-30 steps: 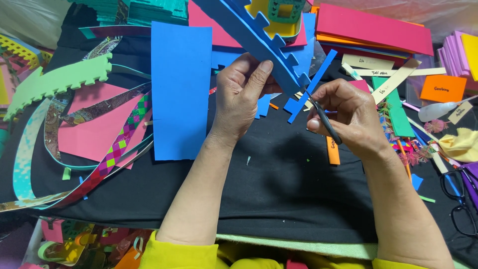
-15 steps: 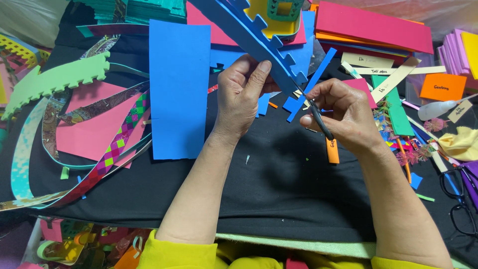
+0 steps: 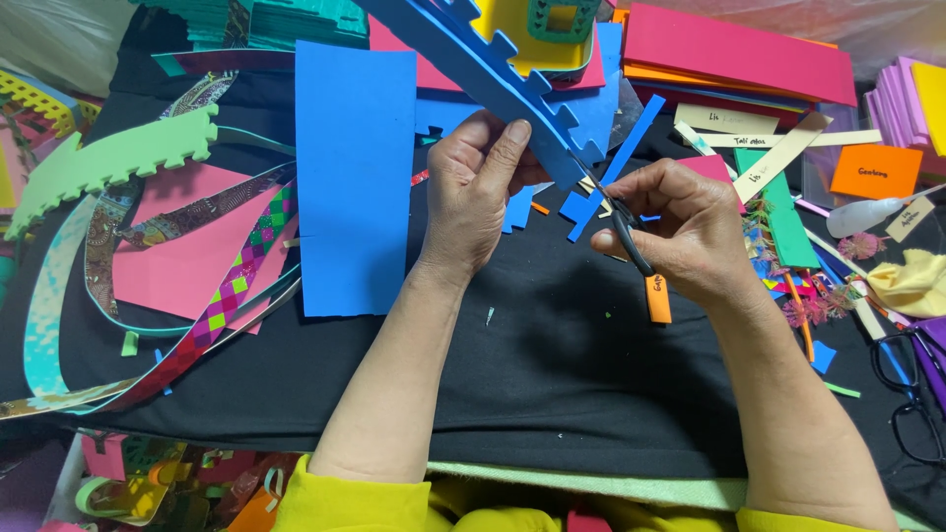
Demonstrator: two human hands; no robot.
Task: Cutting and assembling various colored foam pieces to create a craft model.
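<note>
My left hand [image 3: 475, 192] grips the lower end of a long blue foam strip [image 3: 483, 69] with a notched edge, which slants up and to the left. My right hand [image 3: 680, 232] holds small black scissors [image 3: 621, 222], their blades at the strip's cut end. A thin blue foam sliver [image 3: 616, 167] hangs beside the blades, between the two hands. Both hands hover over a black cloth [image 3: 552, 374].
A large blue foam sheet [image 3: 355, 177] lies left of my left hand. Pink sheets [image 3: 187, 261], patterned ribbons [image 3: 232, 296] and a green notched strip [image 3: 108, 163] lie further left. Stacked foam sheets [image 3: 739, 49], label strips and black glasses [image 3: 902, 394] crowd the right.
The hands have stayed nearly in place. The scissors have worked slightly along the blue strip's end, and the thin blue sliver has shifted a little.
</note>
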